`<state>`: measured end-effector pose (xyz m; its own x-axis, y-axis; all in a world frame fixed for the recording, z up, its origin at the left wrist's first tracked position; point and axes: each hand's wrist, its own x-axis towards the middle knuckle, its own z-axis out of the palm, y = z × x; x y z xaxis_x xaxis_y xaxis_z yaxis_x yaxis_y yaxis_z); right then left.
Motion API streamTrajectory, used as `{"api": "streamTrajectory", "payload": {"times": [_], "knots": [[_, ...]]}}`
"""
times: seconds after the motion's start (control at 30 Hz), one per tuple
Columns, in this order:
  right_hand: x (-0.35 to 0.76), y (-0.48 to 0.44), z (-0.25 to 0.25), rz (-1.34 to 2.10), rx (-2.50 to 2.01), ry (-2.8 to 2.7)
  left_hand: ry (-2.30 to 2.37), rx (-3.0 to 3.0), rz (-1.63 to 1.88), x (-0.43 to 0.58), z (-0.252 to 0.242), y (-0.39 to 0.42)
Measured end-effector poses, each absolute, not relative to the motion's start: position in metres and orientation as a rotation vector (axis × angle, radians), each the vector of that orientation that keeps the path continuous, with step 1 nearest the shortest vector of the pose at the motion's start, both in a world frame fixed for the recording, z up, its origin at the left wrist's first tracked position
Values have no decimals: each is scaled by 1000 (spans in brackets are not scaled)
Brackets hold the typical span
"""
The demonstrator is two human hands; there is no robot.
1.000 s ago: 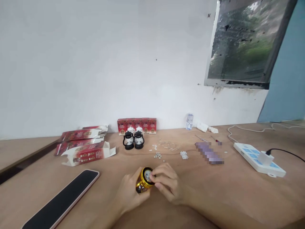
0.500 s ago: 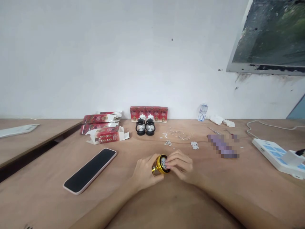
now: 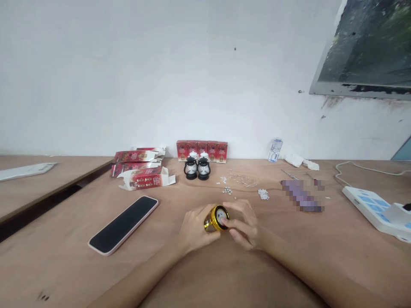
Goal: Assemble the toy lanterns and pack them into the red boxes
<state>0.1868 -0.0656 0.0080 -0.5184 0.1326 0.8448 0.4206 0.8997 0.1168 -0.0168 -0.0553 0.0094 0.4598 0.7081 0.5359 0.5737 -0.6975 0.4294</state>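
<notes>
Where left hand [image 3: 193, 227] holds lantern [image 3: 215, 218], brown tabletop [image 3: 337, 233], white wall [image 3: 128, 77]

We see only our two arms, both bare from the hands back to the lower edge of the picture. Our left hand [image 3: 192, 229] and right hand [image 3: 245, 222] are uncovered, with slim fingers and rounded knuckles. One short, pale nail shows on the right thumb, and the other nails are too small to make out. The left forearm [image 3: 144, 278] and right forearm [image 3: 305, 273] are slender and smooth, widening toward the elbow.
</notes>
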Motion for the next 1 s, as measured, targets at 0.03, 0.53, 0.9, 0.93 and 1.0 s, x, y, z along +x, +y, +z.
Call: {"api": "streamTrajectory", "payload": {"times": [0.03,0.53,0.9,0.93,1.0], "knots": [[187,-66,6,-378,-434,-2097,1118,2521,1057,-17,9,-55],[209,5,-28,-567,-1338,-1915,995,2367,1457,-22,-14,-32],[220,100,-27,-376,-1458,-2050,861,2573,1379,-25,-14,-31],[220,106,-27,-373,-1437,-2083,845,2571,1385,-25,-14,-30],[218,113,-28,-373,-1391,-2158,823,2566,1397,-25,-15,-30]]}}
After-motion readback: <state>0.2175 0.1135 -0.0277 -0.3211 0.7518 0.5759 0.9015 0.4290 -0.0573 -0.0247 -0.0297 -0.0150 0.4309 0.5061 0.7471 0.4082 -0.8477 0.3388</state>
